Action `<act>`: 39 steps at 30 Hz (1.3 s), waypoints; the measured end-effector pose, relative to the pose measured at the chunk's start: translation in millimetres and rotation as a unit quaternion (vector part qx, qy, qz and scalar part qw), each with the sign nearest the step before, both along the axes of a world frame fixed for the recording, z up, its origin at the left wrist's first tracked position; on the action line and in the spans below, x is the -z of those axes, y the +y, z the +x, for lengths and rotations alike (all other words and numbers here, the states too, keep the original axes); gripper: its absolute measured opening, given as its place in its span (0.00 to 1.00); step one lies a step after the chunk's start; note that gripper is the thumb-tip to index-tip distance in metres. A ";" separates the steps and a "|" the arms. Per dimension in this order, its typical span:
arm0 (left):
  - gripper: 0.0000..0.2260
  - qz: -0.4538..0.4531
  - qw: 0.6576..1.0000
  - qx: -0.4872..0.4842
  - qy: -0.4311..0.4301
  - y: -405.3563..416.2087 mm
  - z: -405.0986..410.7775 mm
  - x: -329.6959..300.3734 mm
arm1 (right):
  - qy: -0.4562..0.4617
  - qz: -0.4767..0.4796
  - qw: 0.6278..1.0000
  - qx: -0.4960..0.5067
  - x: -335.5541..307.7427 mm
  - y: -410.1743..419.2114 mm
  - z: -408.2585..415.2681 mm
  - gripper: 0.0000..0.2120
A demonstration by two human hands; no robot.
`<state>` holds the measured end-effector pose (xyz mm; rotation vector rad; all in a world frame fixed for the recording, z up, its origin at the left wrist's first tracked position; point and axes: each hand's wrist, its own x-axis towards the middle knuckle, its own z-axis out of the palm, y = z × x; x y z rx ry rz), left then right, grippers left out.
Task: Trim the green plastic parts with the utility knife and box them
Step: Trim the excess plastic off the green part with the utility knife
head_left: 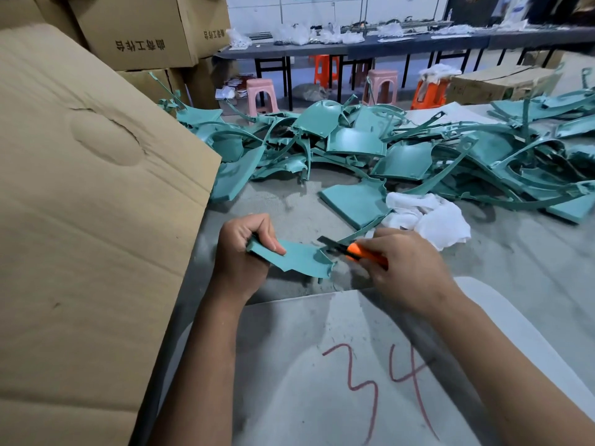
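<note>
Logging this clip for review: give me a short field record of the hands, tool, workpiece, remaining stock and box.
left hand: grips the green part at its left end
right hand: holds the orange utility knife, blade at the part's right edge
untrimmed stock: pile of green parts across the table
cloth: white rag beside the right hand
box: cardboard flap at left, inside hidden
</note>
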<state>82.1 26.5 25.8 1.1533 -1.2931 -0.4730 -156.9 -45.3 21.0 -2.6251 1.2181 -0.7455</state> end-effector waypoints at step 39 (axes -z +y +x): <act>0.26 -0.016 0.995 -0.064 0.078 -0.9 12.0 0.7 | -0.013 -0.081 0.969 0.231 8.4 -26.1 -22.4 0.12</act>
